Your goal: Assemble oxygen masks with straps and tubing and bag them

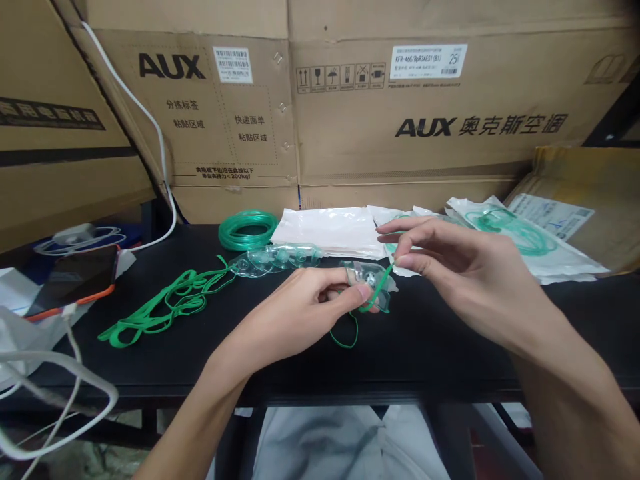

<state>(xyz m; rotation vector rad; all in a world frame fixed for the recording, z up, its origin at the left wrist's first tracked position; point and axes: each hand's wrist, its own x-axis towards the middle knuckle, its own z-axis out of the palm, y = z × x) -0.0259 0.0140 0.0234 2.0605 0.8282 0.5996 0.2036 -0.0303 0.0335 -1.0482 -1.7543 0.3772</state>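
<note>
Over the middle of the black table, my left hand [295, 307] is closed around a clear oxygen mask [369, 275], thumb on top. A green elastic strap [383, 288] runs from the mask up to my right hand [465, 273], which pinches its end between thumb and forefinger. A loop of the strap hangs under the mask. My left palm and the mask's far side are partly hidden. Behind my left hand lies a row of clear masks [277, 259], with a tangle of green straps [165, 303] to their left.
A coil of green tubing [247, 230] and a stack of white pouches [327, 230] lie at the back. Bagged tubing [520, 230] is at the right. A phone [80, 280] and white cables [55, 373] occupy the left. Cardboard boxes [345, 147] wall off the rear.
</note>
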